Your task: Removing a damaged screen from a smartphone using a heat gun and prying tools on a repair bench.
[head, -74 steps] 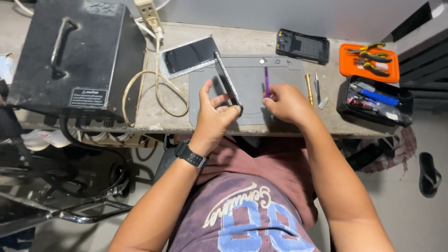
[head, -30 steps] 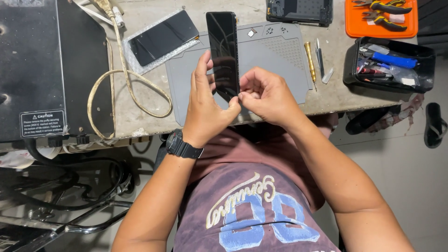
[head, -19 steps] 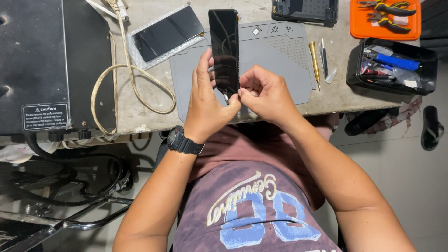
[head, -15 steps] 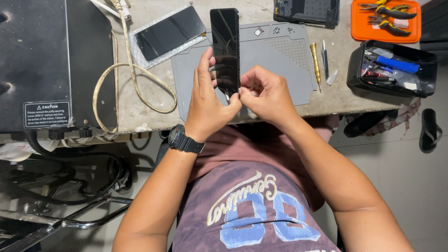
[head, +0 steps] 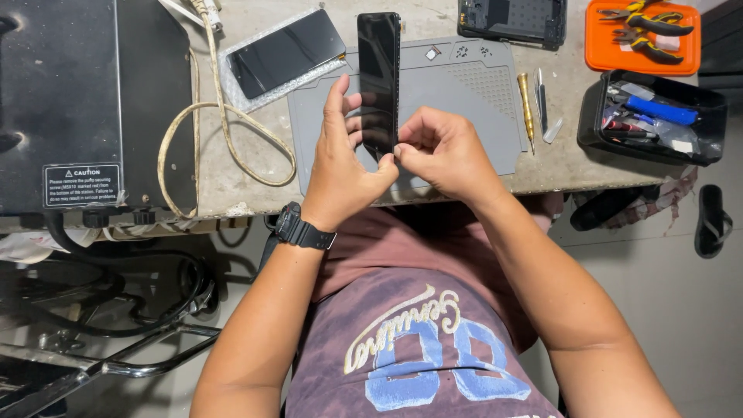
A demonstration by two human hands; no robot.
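My palms are hiding the phone's (head: pixel 378 77) lower end, so I cannot make out what my right hand (head: pixel 445 155) is pinching there. My left hand (head: pixel 344 166) is closing around the phone's lower part, holding it upright above the grey mat (head: pixel 480 101), near the tabletop's (head: pixel 232 182) front edge.

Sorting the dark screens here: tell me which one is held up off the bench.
The narrow black screen, held between left hand and right hand. The other screen lies flat on bubble wrap.
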